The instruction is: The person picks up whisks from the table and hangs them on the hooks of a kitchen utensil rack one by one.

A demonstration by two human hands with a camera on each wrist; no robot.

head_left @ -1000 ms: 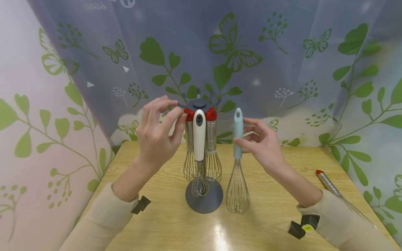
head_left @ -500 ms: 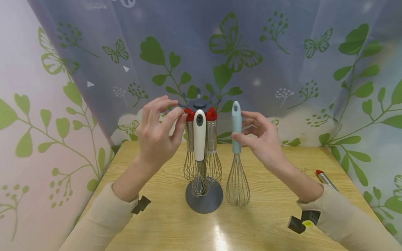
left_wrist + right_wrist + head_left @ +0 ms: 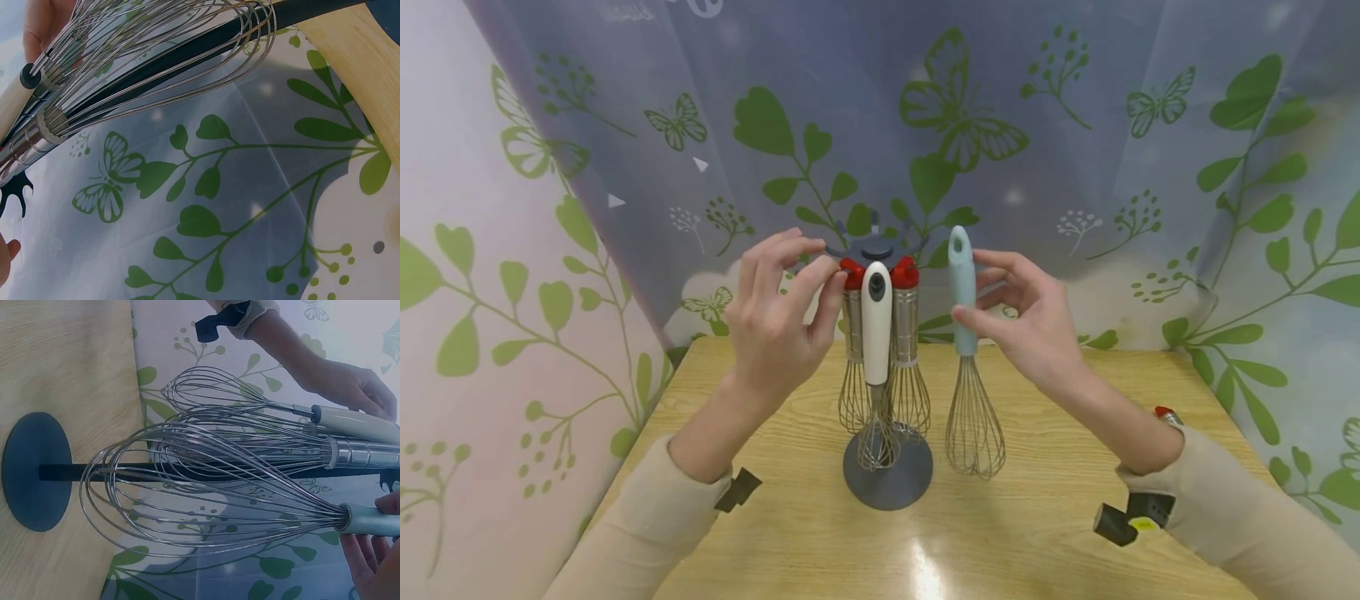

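Whisk with a smooth light-blue handle and a balloon of thin steel wires [image 3: 967,343] is held in the air at three o'clock from a dark grey stand with a round base [image 3: 887,493], near it but with a gap between them in the head view. Its handle end leans towards eleven o'clock, its wire head towards five. The person's right hand [image 3: 1030,321] grips that handle from the three o'clock side, thumb on the near face and fingers behind, closed only as far as the handle's thickness. Over the last second the whisk has risen off its low position, and its top has tipped towards the stand; in my judgement, the handle's hole now sits about level with the stand's top, though sideways distance remains. The left hand [image 3: 782,317], at ten o'clock from the base, has stayed put, fingers bent and thumb and forefinger close together beside a silver-handled whisk with a red end [image 3: 852,325]; whether they pinch anything, I cannot tell. At the stand's one o'clock is a matching red-ended whisk [image 3: 906,325], and at six o'clock, in front, a small white-handled whisk [image 3: 877,342]. Another red-tipped handle [image 3: 1167,413] lies towards three o'clock on the pale wooden table [image 3: 760,517], now mostly hidden by the right beige sleeve [image 3: 1247,508].
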